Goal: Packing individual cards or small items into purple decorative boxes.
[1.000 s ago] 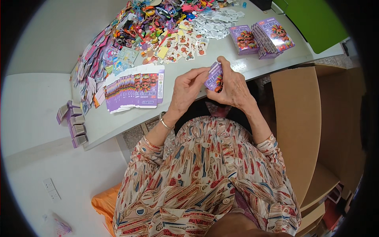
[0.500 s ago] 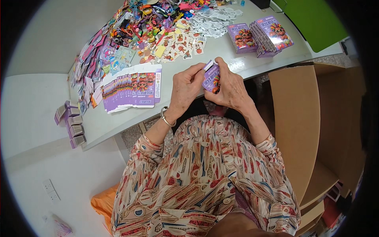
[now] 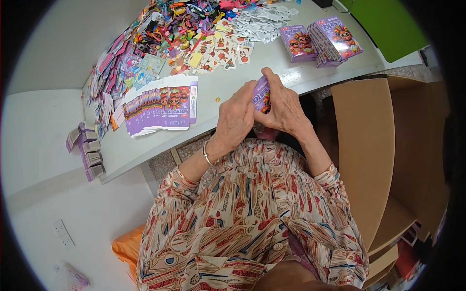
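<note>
Between my two hands, at the table's near edge, is a small purple carton [image 3: 262, 97] with a colourful cartoon figure on its face. My right hand [image 3: 287, 109] grips it, fingers along its far right edge and thumb at its near end. My left hand [image 3: 235, 116] presses straightened fingers along the carton's left side. The carton's left edge is hidden behind those fingers. To the left lies a fanned stack of flat, unfolded purple cartons [image 3: 160, 107] with white flaps. At the back right, several made-up purple boxes [image 3: 335, 41] stand grouped.
Heaped at the back of the white table [image 3: 204, 109] are small colourful toys [image 3: 174, 29], sticker cards [image 3: 216, 51] and white packets [image 3: 264, 24]. Purple bundles [image 3: 91, 151] hang at the left edge. A large open cardboard box [image 3: 364, 155] stands at the right. A tiny yellow piece [image 3: 217, 99] lies near my left hand.
My left hand has turned from a fingertip pinch at the carton's top to lying along its left side. The white flap that showed at the top is out of sight.
</note>
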Demonstrator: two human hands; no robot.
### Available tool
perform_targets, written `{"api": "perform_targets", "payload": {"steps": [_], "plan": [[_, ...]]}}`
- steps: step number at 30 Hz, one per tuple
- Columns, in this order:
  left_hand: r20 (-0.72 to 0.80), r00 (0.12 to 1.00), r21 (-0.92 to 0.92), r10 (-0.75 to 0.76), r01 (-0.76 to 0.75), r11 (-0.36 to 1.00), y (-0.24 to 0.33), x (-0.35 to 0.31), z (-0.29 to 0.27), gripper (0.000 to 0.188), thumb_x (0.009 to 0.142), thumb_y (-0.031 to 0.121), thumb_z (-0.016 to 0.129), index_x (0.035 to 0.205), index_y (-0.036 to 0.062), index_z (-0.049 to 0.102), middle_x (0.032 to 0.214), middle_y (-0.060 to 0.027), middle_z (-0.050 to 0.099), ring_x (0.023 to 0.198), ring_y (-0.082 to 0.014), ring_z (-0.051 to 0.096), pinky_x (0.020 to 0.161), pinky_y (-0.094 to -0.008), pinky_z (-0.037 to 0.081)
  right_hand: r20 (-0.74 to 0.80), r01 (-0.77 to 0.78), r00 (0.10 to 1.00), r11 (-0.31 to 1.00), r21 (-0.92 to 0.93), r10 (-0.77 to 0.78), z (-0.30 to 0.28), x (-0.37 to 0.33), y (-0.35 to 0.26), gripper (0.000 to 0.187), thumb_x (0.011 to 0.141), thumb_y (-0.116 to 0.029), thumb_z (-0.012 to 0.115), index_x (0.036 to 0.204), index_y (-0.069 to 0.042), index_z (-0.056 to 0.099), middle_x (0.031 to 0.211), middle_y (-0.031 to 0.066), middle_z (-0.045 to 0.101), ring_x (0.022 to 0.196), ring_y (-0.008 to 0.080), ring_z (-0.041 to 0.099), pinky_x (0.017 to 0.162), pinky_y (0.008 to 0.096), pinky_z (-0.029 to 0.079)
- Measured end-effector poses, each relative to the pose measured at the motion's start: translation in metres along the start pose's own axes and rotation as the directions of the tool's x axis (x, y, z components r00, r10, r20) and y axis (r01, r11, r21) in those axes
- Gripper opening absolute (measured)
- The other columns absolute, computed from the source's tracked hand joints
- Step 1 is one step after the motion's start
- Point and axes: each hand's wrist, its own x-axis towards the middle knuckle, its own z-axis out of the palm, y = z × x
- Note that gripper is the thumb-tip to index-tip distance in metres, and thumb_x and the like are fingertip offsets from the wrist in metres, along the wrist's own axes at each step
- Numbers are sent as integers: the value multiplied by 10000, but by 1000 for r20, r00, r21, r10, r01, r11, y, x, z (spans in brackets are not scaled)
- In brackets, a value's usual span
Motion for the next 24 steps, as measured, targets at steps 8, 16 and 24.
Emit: {"api": "perform_targets", "payload": {"steps": [8,16,24], "plan": [[-3,952,-362,-307,285,888,-3,-3,1,253,922,36,571,1161,-33,617,951,-59,674,810,-59,574,715,-213,480,-69,-33,997,999,17,34,0,4,4,782,683,-271,719,1311,22,356,1044,234,552,803,407,619,672,446,520],[84,952,-437,-293,299,848,-27,10,4,167,885,47,609,1029,-30,646,852,-75,684,698,-89,602,631,-240,484,26,-130,991,991,-5,130,-1,-1,10,911,664,-353,777,1332,49,307,1099,273,555,843,429,633,722,459,521],[62,953,-642,-296,265,719,-26,111,3,202,891,143,628,1013,-15,656,850,-36,658,701,-80,604,613,-210,467,-522,-24,835,936,-352,-175,-36,4,-5,782,685,-211,829,1298,27,407,1237,239,504,1092,418,504,903,471,440]]}}
